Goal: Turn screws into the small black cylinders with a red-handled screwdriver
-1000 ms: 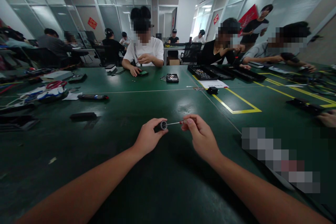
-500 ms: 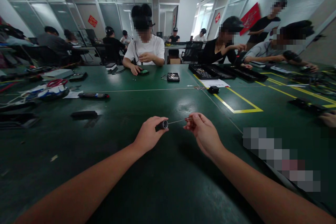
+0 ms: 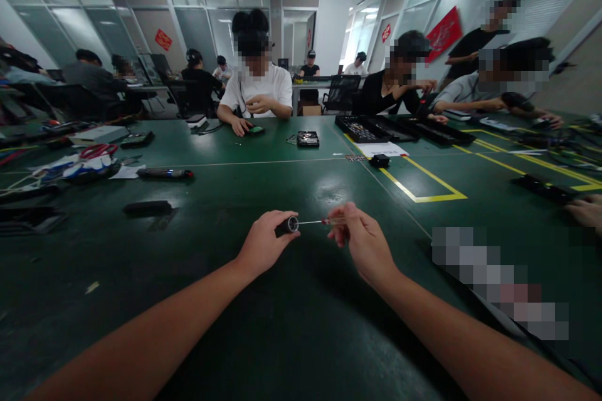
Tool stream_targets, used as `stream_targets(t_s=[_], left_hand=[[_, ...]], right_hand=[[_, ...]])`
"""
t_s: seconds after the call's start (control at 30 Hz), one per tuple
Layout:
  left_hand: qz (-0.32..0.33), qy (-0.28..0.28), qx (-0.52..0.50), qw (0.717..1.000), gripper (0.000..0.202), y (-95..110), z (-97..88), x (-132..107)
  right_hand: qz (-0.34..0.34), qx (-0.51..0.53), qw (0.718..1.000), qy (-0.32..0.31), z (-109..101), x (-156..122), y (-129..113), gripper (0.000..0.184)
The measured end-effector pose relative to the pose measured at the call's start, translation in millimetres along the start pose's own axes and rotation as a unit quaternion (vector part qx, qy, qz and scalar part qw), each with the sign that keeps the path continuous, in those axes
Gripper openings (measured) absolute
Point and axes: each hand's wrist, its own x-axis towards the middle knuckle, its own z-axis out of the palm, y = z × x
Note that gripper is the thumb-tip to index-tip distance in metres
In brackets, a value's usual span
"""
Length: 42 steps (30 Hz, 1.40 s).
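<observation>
My left hand (image 3: 263, 241) is closed around a short black cylinder (image 3: 288, 225), whose open round end with a pale rim faces right. Between the fingers of my right hand (image 3: 364, 232) is a small screwdriver (image 3: 335, 221) with a see-through, reddish handle. Its thin metal shaft points left and meets the open end of the cylinder; how far the tip reaches inside is hidden. Both hands are held over the green table (image 3: 282, 326), a short gap apart.
Left on the table lie a dark rod with a red tip (image 3: 165, 173), a black piece (image 3: 147, 208) and tangled cables (image 3: 94, 160). A small black block (image 3: 379, 161) sits beyond my right hand. Across the table, people work near black parts trays (image 3: 362, 130).
The screwdriver has straightened from a slant to nearly level with the cylinder's opening, its handle slightly further left. The camera view has shifted slightly.
</observation>
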Motion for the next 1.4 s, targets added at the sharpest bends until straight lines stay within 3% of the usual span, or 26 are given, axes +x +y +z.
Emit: stream_targets(t_s=[0.1,0.23,0.53,0.63,0.73,0.93,1.03,1.13,1.27,1.4], left_hand=[[0.006,-0.002,-0.001,1.000,0.038,-0.7,0.7,0.9],[0.004,0.005,0.001,1.000,0.037,-1.5,1.4,1.4],[-0.001,0.008,-0.007,1.000,0.038,-2.9,3.2,1.5],[0.000,0.006,-0.007,1.000,0.037,-2.7,2.6,1.9],[-0.002,0.004,-0.004,1.000,0.037,-2.3,1.5,1.7],[0.002,-0.004,0.000,1.000,0.036,-0.7,0.7,0.8],[0.032,0.003,0.009,0.999,0.037,-0.4,-0.9,2.1],[0.052,0.024,0.031,0.998,0.037,-1.0,-3.3,4.5],[0.010,0.008,0.041,0.999,0.038,-3.6,-3.3,5.8],[0.014,0.008,0.040,0.999,0.039,-5.5,-0.3,3.8]], right_hand=[[-0.004,-0.062,0.998,0.018,0.8,-3.1,-4.2,0.041],[-0.034,-0.059,0.997,0.039,2.7,-3.6,-5.9,0.031],[-0.046,-0.110,0.993,-0.014,1.4,-4.1,-7.5,0.037],[-0.043,-0.131,0.990,-0.019,0.3,-4.5,-9.1,0.029],[-0.047,-0.096,0.994,-0.009,0.9,-4.9,-6.7,0.020],[-0.039,-0.055,0.998,0.015,4.9,-2.6,1.3,0.025],[0.027,0.046,0.998,0.042,2.5,4.1,4.2,0.027],[0.139,0.155,0.978,0.031,-3.6,12.9,6.3,0.027],[0.105,0.154,0.980,0.067,-6.4,16.4,8.5,0.024],[0.056,0.113,0.990,0.067,-1.0,10.9,10.2,0.028]])
